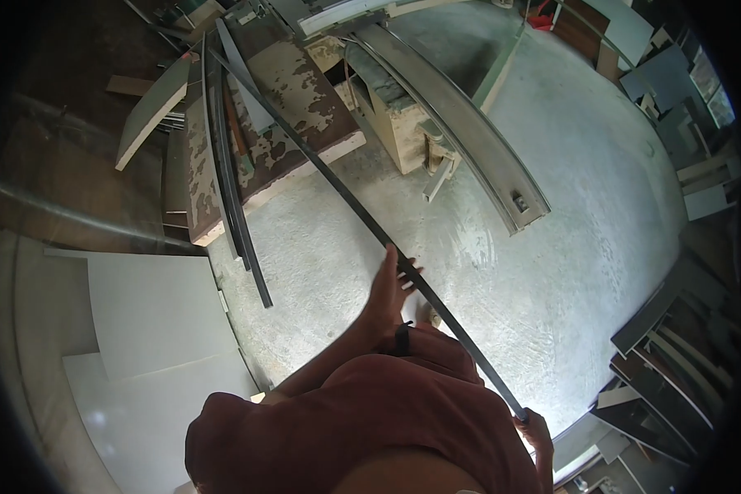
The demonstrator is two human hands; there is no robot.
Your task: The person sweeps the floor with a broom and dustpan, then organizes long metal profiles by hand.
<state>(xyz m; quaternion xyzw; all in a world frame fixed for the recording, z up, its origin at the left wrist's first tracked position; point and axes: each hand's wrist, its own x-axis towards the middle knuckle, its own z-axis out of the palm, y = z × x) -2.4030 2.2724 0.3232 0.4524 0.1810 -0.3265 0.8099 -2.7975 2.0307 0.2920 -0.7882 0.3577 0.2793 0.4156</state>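
A long, thin dark strip (337, 188) runs diagonally from the worktable down to my right side. Under its middle is my left hand (389, 284), the thumb on one side and the fingers loosely spread on the other, bearing the strip. At the near end, my right hand (537, 430) is closed around the strip, its fingers partly hidden. The strip's far end lies over the worktable (305, 90), which has a worn, peeling brown top. Several similar dark strips (232, 189) rest along the table's left side and stick out past its front edge.
A long metal rail (469, 132) juts toward me from a machine, right of the table. White panels (156, 313) stand at left. Stacked boards and offcuts (667, 379) line the right side. Pale concrete floor (568, 247) lies between.
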